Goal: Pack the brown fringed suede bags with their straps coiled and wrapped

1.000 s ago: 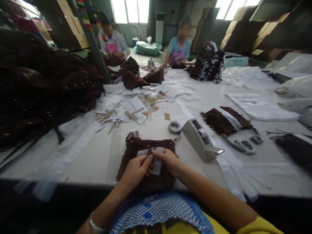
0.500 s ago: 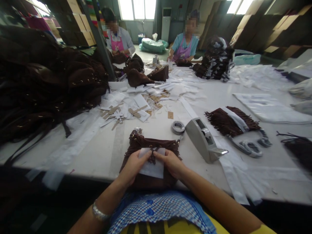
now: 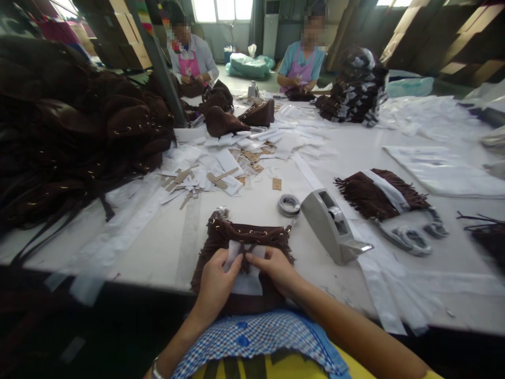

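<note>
One thin white sheet (image 3: 248, 285), pinched by left hand (image 3: 216, 275) and right hand (image 3: 279, 269), looks light and floppy; hold its edges.

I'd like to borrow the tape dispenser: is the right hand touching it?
Apart. The head view shows white tabletop between the right hand and the tape dispenser; that hand holds the white sheet over the brown bag.

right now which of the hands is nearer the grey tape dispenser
Right. The right hand is left of the tape dispenser, apart from it; the left hand is farther left, over the brown bag.
</note>
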A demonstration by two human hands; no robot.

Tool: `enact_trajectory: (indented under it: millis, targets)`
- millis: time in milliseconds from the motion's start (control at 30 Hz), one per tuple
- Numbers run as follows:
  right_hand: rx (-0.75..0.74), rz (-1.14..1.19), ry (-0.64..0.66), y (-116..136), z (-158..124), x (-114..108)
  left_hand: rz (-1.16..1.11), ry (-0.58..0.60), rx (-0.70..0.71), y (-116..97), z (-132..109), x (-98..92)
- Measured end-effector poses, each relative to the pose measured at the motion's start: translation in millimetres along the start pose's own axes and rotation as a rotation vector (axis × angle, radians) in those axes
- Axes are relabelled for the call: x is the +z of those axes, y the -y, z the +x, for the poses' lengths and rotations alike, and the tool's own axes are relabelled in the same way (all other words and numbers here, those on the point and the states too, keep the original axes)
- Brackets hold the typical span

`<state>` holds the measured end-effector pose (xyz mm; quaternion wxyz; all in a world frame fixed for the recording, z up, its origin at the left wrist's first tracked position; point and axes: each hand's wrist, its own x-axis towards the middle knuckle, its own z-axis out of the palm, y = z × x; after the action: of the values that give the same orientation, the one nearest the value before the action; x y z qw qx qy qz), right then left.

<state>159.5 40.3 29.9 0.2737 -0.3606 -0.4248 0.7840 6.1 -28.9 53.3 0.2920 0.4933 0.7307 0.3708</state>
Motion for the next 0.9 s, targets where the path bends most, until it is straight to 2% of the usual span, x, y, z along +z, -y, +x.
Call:
enact_trajectory:
  millis: [267, 367, 500, 567, 700, 900]
  targets:
    - [-0.064, -0.404, -0.044, 2, -1, -13, -0.109, -0.014, 0.015, 3, 3, -0.8]
    - [-0.047, -0.342, -0.045, 3, -2, -13, -0.165, -0.023, -0.031, 4, 8, 0.0]
    - [0.093, 0.057, 0.031, 7, -10, -14, -0.217, -0.019, -0.099, 8, 12, -0.9]
    - [0.12, 0.157, 0.083, 9, -12, -14, -0.222, -0.013, -0.109, 7, 12, -1.8]
    - [0.104, 0.026, 0.046, 5, -4, -10, -0.193, -0.013, -0.069, 2, 12, -2.9]
    - [0.025, -0.246, -0.018, -5, 11, 0, -0.118, -0.119, 0.03, -2, 9, -3.0]
